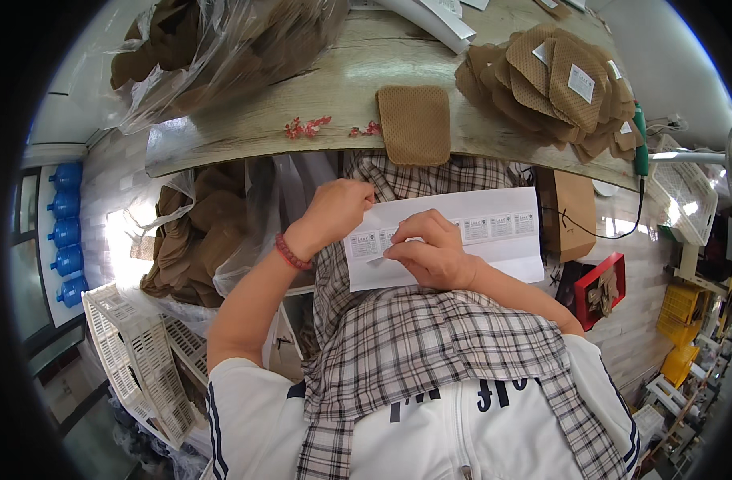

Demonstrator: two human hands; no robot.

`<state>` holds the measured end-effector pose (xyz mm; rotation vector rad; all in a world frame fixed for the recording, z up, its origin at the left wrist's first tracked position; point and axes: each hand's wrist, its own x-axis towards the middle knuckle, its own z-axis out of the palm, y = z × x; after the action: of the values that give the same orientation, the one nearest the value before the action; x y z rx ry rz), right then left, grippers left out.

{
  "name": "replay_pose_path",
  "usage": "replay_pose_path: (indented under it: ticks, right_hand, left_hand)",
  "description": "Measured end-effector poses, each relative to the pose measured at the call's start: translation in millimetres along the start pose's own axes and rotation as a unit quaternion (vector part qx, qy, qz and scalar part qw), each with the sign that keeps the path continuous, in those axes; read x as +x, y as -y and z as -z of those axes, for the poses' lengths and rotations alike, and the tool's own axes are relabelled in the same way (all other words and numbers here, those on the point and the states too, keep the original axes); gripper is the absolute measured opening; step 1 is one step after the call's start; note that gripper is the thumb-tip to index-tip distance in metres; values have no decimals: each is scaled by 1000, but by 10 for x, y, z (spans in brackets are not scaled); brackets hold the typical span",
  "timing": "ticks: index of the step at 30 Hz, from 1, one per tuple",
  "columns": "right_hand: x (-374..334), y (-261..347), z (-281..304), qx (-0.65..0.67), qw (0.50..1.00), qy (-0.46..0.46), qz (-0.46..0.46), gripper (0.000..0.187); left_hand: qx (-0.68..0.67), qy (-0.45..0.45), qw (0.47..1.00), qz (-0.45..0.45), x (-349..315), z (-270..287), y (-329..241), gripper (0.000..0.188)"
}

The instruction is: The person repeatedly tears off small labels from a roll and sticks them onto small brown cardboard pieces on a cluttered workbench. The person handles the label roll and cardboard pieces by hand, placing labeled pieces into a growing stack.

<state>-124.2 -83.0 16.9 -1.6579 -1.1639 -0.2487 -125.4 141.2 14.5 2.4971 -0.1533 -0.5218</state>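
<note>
A white sheet of stickers [494, 256] lies across my lap, with a row of small printed labels along it. My left hand [338, 212] is closed at the sheet's upper left corner, its fingertips gripping the edge. Above the sheet's middle, my right hand [431, 252] pinches a label [376, 261] whose corner stands up from the backing. Its palm hides part of the row. Beyond the sheet, a brown mesh fabric pad [414, 124] rests at the table's near edge, with no label visible on it.
On the wooden table [246, 128] stand a heap of brown pads [558, 84], some labelled, and a clear bag of pads [222, 40]. A green-handled tool [640, 144] hangs at its right edge. Left are another bag of pads [198, 240] and white crates [134, 352]; right, a red box [599, 290].
</note>
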Motion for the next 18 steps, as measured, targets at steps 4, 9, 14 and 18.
replay_pose_path:
  ticks: [4,9,14,18]
  right_hand:
    - [262,-273,387,252,879,-169,-367,8]
    - [674,-848,689,236,870,-161,-402,7]
    - [688,-1110,428,153,886,-90,-429,8]
    - [640,-1191,362,119,885,-86,-442,8]
  left_hand:
    - [157,-65,984,-49,-145,121,-229,9]
    - [105,-292,935,-170,-10,184,-517,23]
    - [134,-278,935,-173,212,19,-517,41]
    - [143,-256,942,-164,239,-35,-471,43]
